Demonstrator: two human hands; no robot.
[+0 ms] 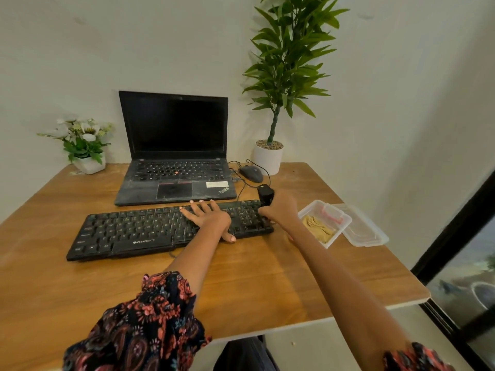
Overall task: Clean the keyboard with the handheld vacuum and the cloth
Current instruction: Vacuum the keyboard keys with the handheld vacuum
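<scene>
Left hand point(211, 216) flat on keyboard point(139, 231); right hand point(281, 210) grips handheld vacuum point(265, 195).

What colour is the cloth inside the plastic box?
Tan, a yellowish beige; the cloth shows clearly in the head view.

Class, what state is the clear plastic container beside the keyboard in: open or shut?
Open. The clear plastic container has its lid lying flat on the table beside it, and a tan cloth shows uncovered inside.
</scene>
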